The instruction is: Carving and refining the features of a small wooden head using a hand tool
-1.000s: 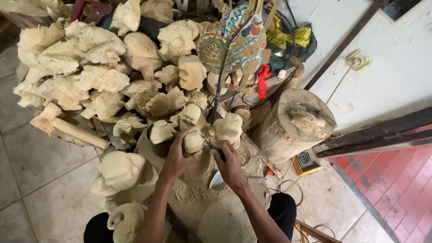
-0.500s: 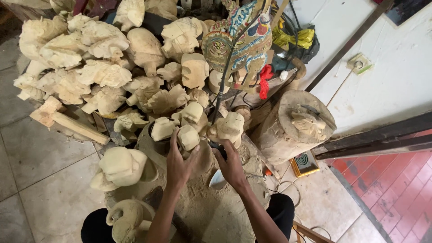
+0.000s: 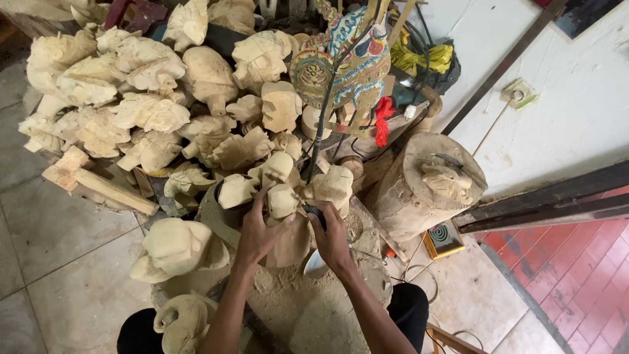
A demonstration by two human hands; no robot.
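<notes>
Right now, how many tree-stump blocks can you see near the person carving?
2: one stump at right by the white wall, with a carved piece on top; another under the hands, covered in sawdust. The carvings pile may hide more.

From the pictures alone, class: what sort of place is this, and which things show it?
Probably a woodcarver's workshop: a pile of unpainted carved wooden heads, a sawdust-covered stump, and both hands, left and right, working a small carved head.

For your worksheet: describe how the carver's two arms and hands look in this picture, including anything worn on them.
Both forearms are bare to the lower edge of the picture: no sleeves show. The left hand and the right hand wear no gloves, and no ring, watch or bracelet can be seen. Both arms are slim. Dark clothing shows only lower down, beside the arms.
</notes>
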